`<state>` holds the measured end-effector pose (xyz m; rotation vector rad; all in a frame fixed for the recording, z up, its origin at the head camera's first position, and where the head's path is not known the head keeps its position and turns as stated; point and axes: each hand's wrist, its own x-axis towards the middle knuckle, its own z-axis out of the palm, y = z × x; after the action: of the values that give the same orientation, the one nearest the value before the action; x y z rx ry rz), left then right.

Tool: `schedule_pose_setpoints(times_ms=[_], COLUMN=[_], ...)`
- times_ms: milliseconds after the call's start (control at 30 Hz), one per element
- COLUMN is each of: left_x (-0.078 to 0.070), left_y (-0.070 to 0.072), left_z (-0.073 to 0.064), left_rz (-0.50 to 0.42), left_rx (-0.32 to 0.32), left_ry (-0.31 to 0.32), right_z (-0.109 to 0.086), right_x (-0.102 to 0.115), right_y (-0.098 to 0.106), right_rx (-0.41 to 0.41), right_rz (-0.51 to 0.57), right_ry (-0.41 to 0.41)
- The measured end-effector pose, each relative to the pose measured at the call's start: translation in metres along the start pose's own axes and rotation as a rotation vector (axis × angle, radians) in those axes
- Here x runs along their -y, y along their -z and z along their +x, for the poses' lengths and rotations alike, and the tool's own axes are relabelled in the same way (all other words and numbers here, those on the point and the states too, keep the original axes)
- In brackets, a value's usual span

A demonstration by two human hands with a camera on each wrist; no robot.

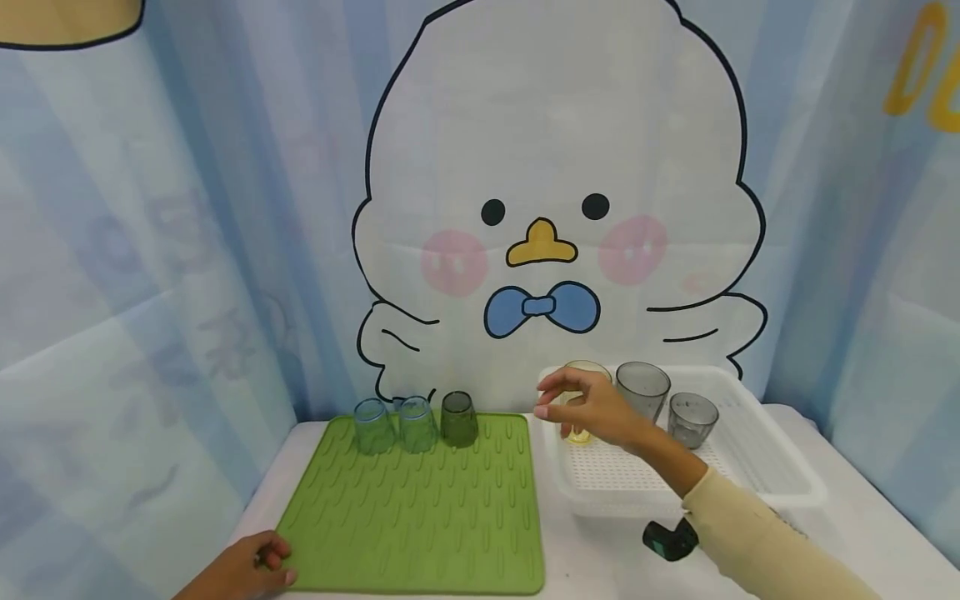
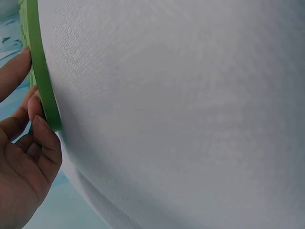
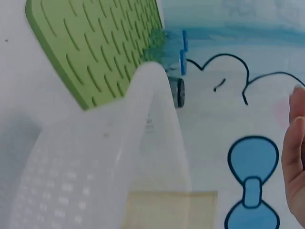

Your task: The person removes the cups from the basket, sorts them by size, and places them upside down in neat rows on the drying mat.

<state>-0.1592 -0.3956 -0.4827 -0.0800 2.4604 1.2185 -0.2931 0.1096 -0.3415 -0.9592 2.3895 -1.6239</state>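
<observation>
My right hand (image 1: 592, 404) hovers over the left side of a white plastic basket (image 1: 776, 467), fingers bent and apart. Behind it is a yellow-tinted glass (image 3: 171, 210), partly hidden by the hand in the head view; the right wrist view shows the fingers clear of it. Beside it in the basket stand a larger grey glass (image 1: 643, 387) and a smaller grey glass (image 1: 693, 419), both mouth up. My left hand (image 1: 243, 567) rests with loosely bent fingers against the near left corner of a green drying mat (image 1: 420, 517).
Along the mat's far edge, two blue glasses (image 1: 373, 427) and a dark grey glass (image 1: 459, 419) stand upside down. A white cloth (image 1: 577, 558) covers the table. Behind hangs a curtain (image 1: 555, 125) with a cartoon bird. A black device (image 1: 670, 540) sits by the right sleeve.
</observation>
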Motion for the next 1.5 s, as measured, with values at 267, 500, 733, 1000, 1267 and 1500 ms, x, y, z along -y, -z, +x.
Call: schedule_pose_setpoints(times_ms=[267,500,733,1000,1267,1500], left_x=[0.003,0.001,0.001,0.006,0.001,0.0], left_y=[0.007,0.009,0.006,0.006,0.004,0.003], left_z=[-0.001,-0.004,-0.004,-0.001,0.001,0.003], left_rz=[0.005,0.001,-0.001,-0.027,-0.014,-0.028], left_rx=[0.019,0.017,-0.006,0.052,0.05,0.072], left_ry=[-0.046,-0.028,0.006,-0.047,-0.052,-0.054], right_z=[-0.027,-0.037,-0.051,-0.067,-0.078,-0.084], right_x=[-0.015,-0.047,-0.079,-0.105,-0.113,-0.127], right_y=[0.063,0.107,0.137,0.151,0.157,0.16], right_rx=[-0.088,-0.307,-0.417,-0.323,-0.163,-0.171], right_rz=[-0.038,-0.046,-0.212,-0.258,-0.235,-0.242], right_ry=[0.176,0.108,-0.215,-0.396,-0.522,-0.598])
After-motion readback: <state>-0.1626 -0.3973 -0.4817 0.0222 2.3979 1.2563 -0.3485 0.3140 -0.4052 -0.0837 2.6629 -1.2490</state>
